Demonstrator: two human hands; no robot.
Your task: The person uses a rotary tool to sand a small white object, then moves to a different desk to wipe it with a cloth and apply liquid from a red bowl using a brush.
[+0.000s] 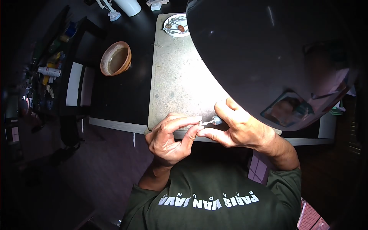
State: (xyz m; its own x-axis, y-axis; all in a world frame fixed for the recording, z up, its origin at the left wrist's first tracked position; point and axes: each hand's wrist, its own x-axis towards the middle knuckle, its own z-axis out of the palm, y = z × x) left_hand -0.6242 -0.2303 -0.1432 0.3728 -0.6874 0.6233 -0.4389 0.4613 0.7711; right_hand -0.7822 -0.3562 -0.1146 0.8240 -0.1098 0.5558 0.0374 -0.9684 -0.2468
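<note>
Between thumb and forefinger, my left hand [171, 135] pinches a small, shiny, ring-like metal piece [200, 123]. My right hand [239, 126] is wrapped around a rotary tool handpiece [217, 120], whose body is mostly hidden in the palm. The thin tip of the handpiece points left, right at the metal piece. Both hands meet over the front edge of a pale, spotted work mat [174, 90], and my right thumb reaches close to the left fingertips.
A large dark lamp shade [264, 50] overhangs the right side, close above my right hand. An orange-brown bowl [127, 66] stands on the black table [122, 94] at left. A white dish [167, 31] of small tool bits lies at the mat's far end. Bottles [50, 71] crowd the left shelf.
</note>
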